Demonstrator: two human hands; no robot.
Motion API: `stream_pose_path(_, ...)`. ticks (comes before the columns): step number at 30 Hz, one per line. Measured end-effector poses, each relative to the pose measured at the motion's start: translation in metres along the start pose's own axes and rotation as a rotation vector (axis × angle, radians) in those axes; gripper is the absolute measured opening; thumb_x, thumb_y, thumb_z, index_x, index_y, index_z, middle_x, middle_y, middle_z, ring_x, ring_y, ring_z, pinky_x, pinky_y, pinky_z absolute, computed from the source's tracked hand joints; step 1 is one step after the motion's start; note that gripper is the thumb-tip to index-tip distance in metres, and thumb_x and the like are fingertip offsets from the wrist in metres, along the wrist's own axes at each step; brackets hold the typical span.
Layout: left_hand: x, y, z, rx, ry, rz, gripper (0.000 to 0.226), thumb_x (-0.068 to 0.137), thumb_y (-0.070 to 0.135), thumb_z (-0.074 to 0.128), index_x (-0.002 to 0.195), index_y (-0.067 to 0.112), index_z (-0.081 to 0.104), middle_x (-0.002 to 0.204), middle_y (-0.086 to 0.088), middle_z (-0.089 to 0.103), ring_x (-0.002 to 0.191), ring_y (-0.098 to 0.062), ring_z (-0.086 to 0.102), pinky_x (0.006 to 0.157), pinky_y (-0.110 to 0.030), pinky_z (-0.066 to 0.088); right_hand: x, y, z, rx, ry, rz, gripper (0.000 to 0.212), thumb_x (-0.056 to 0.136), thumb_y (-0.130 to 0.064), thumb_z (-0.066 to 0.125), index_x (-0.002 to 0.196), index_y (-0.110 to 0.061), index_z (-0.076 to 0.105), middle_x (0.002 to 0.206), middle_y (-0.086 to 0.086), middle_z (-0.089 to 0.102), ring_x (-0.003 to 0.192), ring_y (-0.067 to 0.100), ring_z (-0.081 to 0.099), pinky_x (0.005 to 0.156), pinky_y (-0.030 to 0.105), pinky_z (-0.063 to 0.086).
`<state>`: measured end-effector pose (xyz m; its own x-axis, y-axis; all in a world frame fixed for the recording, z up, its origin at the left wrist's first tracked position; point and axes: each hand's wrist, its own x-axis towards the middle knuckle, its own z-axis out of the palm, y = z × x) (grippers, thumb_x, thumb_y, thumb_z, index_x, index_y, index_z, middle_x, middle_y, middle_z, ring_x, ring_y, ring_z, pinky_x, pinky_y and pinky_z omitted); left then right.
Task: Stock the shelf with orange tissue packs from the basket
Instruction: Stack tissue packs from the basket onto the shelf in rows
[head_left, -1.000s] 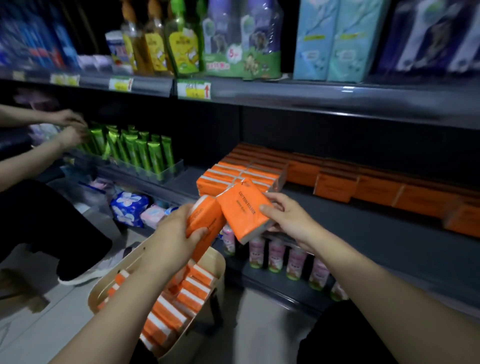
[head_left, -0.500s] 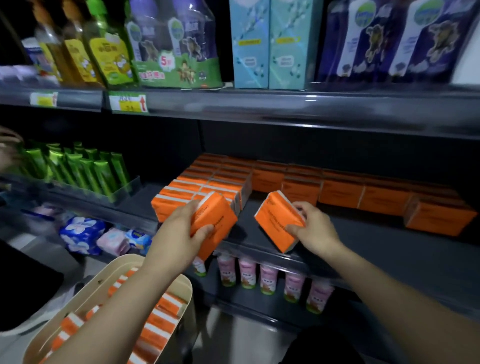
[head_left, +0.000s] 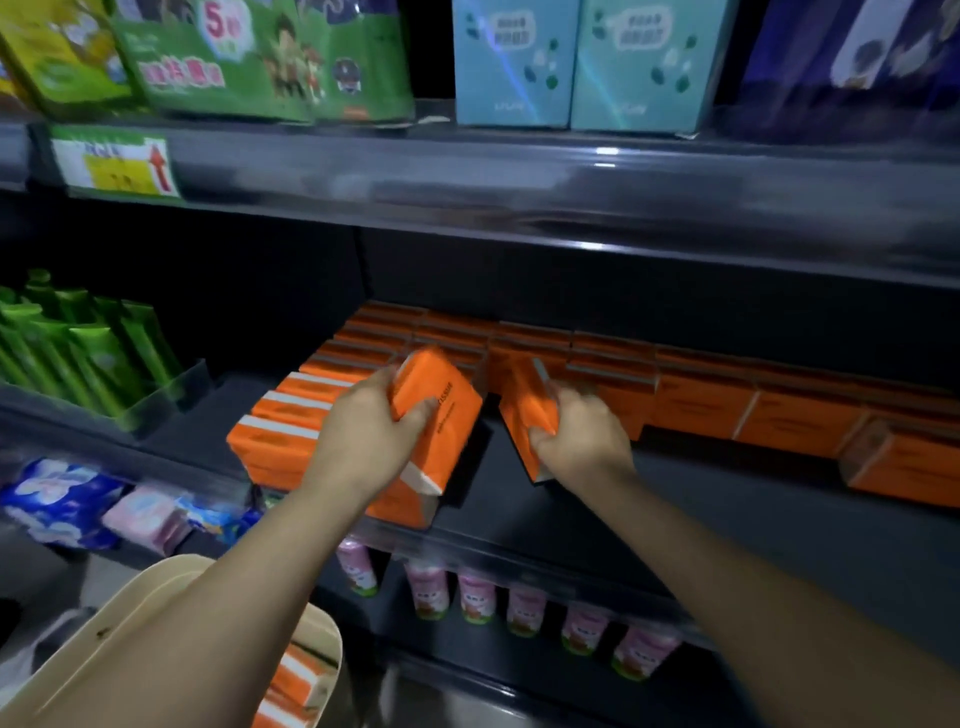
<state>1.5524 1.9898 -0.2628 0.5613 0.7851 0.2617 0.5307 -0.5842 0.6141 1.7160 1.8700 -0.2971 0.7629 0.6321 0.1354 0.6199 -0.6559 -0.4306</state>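
My left hand grips an orange tissue pack tilted over the front of the dark middle shelf, just right of a stacked row of orange packs. My right hand holds a second orange pack standing on edge on the shelf, close to the row of orange packs along the back. The cream basket sits at the lower left under my left arm, with more orange packs showing inside.
Green tubes stand in a clear tray left of the orange packs. The shelf above carries green refill bags and light blue boxes. Pink bottles line the shelf below. Blue and pink packets lie at the lower left.
Both hands have moved forward and deeper over the middle shelf with their packs. The right pack now stands on the shelf near the back row. The view has moved closer.
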Motion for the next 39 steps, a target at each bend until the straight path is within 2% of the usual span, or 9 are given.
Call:
stream_pose_path(7,0.019,-0.018,0.011,-0.139,-0.097,-0.218,0.047,0.089,0.04,0.059,0.126,0.011,0.057,0.118,-0.012,0.065,0.112,-0.03,0.057,0.092,-0.034,0.044,0.012,-0.003,0.015,-0.009,0.051,0.054,0.068,0.086,-0.033,0.059,0.144,-0.033,0.024,0.123,0.007,0.054,0.106,0.027,0.059,0.078,0.03,0.048)
stream_pose_path(9,0.02,-0.026,0.012,-0.209,-0.12,-0.272,0.038,0.09,0.04,0.058,0.115,0.011,0.061,0.109,-0.009,0.067,0.106,-0.03,0.059,0.088,-0.033,0.045,0.013,0.002,0.014,-0.018,0.045,0.075,0.067,0.087,-0.034,0.058,0.144,-0.031,0.024,0.121,0.007,0.055,0.103,0.026,0.06,0.073,0.028,0.047)
stream_pose_path(12,0.017,-0.032,0.014,-0.259,-0.126,-0.324,0.032,0.092,0.04,0.055,0.108,0.013,0.062,0.101,-0.008,0.065,0.099,-0.029,0.06,0.08,-0.03,0.043,0.012,0.011,0.013,-0.011,0.056,0.088,0.065,0.087,-0.032,0.059,0.144,-0.031,0.027,0.122,0.006,0.054,0.102,0.027,0.06,0.073,0.029,0.048)
stream_pose_path(15,0.018,-0.032,0.016,-0.278,-0.121,-0.336,0.031,0.092,0.04,0.055,0.107,0.014,0.06,0.094,-0.005,0.06,0.096,-0.029,0.059,0.083,-0.031,0.044,0.011,0.016,0.01,-0.03,0.05,0.127,0.053,0.087,-0.031,0.059,0.137,-0.025,0.04,0.102,0.005,0.058,0.09,0.025,0.062,0.064,0.026,0.045)
stream_pose_path(18,0.019,-0.033,0.017,-0.282,-0.135,-0.328,0.027,0.092,0.041,0.054,0.104,0.017,0.058,0.092,-0.004,0.059,0.09,-0.026,0.057,0.08,-0.031,0.043,0.01,0.018,0.007,-0.047,0.039,0.171,0.037,0.088,-0.031,0.058,0.122,-0.017,0.053,0.089,0.004,0.057,0.088,0.025,0.062,0.066,0.027,0.046)
stream_pose_path(21,0.018,-0.034,0.015,-0.318,-0.143,-0.328,0.021,0.092,0.041,0.054,0.098,0.021,0.054,0.092,-0.001,0.06,0.086,-0.023,0.057,0.078,-0.029,0.042,0.01,0.018,0.007,-0.017,0.051,0.145,0.049,0.087,-0.03,0.058,0.133,-0.022,0.044,0.108,0.008,0.059,0.099,0.029,0.06,0.077,0.032,0.052)
stream_pose_path(25,0.023,-0.037,0.012,-0.383,-0.1,-0.272,0.018,0.09,0.038,0.059,0.098,0.022,0.06,0.091,0.0,0.066,0.086,-0.02,0.061,0.079,-0.029,0.045,0.019,0.011,0.011,-0.036,0.052,-0.013,0.064,0.086,-0.03,0.058,0.142,-0.032,0.029,0.141,0.004,0.038,0.126,0.025,0.043,0.097,0.035,0.043)
stream_pose_path(30,0.04,-0.045,-0.001,-0.417,0.061,-0.25,0.027,0.089,0.035,0.06,0.107,0.016,0.066,0.094,-0.001,0.066,0.09,-0.021,0.062,0.082,-0.03,0.046,0.035,0.0,0.017,-0.019,0.008,-0.049,0.061,0.085,-0.026,0.059,0.139,-0.032,0.032,0.135,0.001,0.041,0.123,0.023,0.044,0.092,0.033,0.044)
stream_pose_path(39,0.038,-0.065,0.01,-0.455,0.059,-0.348,0.032,0.092,0.038,0.055,0.108,0.012,0.063,0.099,-0.004,0.065,0.091,-0.024,0.059,0.08,-0.032,0.045,0.042,-0.024,0.038,0.028,-0.011,0.017,0.063,0.086,-0.031,0.059,0.142,-0.028,0.03,0.137,0.003,0.042,0.124,0.023,0.044,0.097,0.03,0.04)
